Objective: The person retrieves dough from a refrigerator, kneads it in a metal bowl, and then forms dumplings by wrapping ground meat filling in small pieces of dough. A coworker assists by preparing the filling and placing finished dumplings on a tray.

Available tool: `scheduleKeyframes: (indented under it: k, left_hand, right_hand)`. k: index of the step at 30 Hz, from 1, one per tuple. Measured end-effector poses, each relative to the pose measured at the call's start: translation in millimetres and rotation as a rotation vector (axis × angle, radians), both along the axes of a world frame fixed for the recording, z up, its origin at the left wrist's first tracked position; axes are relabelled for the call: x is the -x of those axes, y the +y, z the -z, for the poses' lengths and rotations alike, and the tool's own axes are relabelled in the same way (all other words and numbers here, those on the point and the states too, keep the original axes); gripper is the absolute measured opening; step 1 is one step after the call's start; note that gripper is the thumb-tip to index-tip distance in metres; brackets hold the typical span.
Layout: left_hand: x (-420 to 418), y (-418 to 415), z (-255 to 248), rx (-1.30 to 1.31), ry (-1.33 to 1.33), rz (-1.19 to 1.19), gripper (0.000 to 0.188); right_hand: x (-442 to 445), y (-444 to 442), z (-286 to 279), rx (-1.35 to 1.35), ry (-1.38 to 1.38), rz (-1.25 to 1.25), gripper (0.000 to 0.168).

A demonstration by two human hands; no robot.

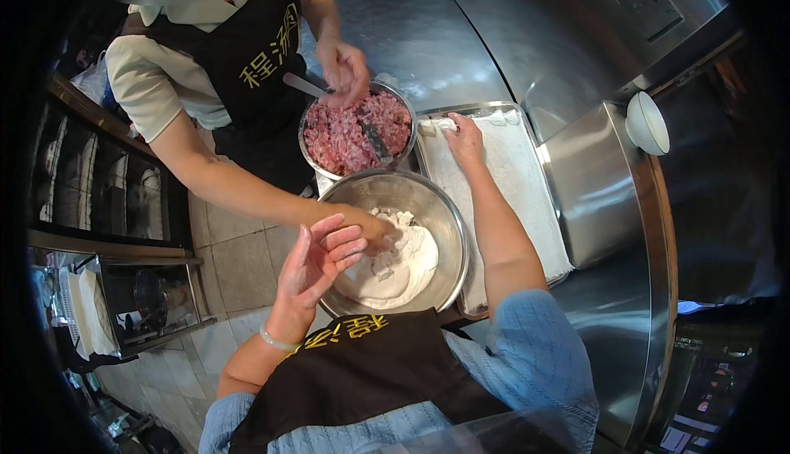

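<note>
My left hand (324, 263) is raised over the near left rim of a steel mixing bowl (453, 238), palm up and fingers apart, holding nothing. In the bowl lies white dough and flour (407, 275), with a co-worker's hand (370, 229) reaching into it. My right hand (466, 142) is at the far left corner of a metal tray (537, 127), its fingertips pinching a small white dough piece (445, 124). More white pieces (503, 118) sit along the tray's far edge, on a white-covered surface (512, 195).
A bowl of minced meat (333, 139) with a dark flat blade in it stands beyond the mixing bowl. The co-worker's other hand (345, 71) hovers above the meat. A white bowl (648, 124) rests at the right on the steel counter (592, 189). Shelving (111, 176) stands at left.
</note>
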State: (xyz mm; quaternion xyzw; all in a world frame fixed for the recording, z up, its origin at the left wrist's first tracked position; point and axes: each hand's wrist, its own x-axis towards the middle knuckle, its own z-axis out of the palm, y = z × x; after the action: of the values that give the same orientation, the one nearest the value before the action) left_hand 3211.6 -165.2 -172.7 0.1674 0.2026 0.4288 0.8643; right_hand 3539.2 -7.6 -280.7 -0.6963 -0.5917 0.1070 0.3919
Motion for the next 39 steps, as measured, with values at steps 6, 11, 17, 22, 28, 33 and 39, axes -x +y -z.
scheduleKeyframes:
  k: [6, 11, 17, 22, 28, 33, 39]
  left_hand:
    - [3.2, -2.2, 2.6, 0.015, -0.013, -0.024, 0.048]
    - [5.3, -3.9, 0.9, 0.008, -0.021, -0.041, 0.047]
    - [13.2, -8.5, 3.8, -0.054, -0.038, -0.047, 0.045]
    - [17.1, -21.9, 18.3, -0.308, 0.422, -0.139, 0.027]
    - [0.4, -27.1, 25.7, -0.541, 0.703, -0.074, 0.016]
    - [2.3, -28.2, 30.4, -0.639, 0.811, 0.002, 0.016]
    - [0.8, -21.9, 31.7, -0.638, 0.798, 0.037, 0.018]
  right_hand:
    - [8.3, 10.3, -3.8, 0.092, -0.188, 0.0, 0.036]
    - [7.8, 17.6, -5.5, 0.266, -0.115, 0.053, 0.036]
    - [5.6, 3.8, -29.3, -0.148, -0.28, -0.062, 0.03]
    - [55.1, -79.6, -122.6, 0.339, 0.006, -0.414, 0.014]
    - [101.6, -132.9, -73.6, 0.612, -0.562, -0.906, 0.062]
    - [124.6, -115.4, -68.7, 0.65, -0.651, -0.981, 0.035]
    - [124.1, -111.6, -52.8, 0.594, -0.551, -0.876, 0.027]
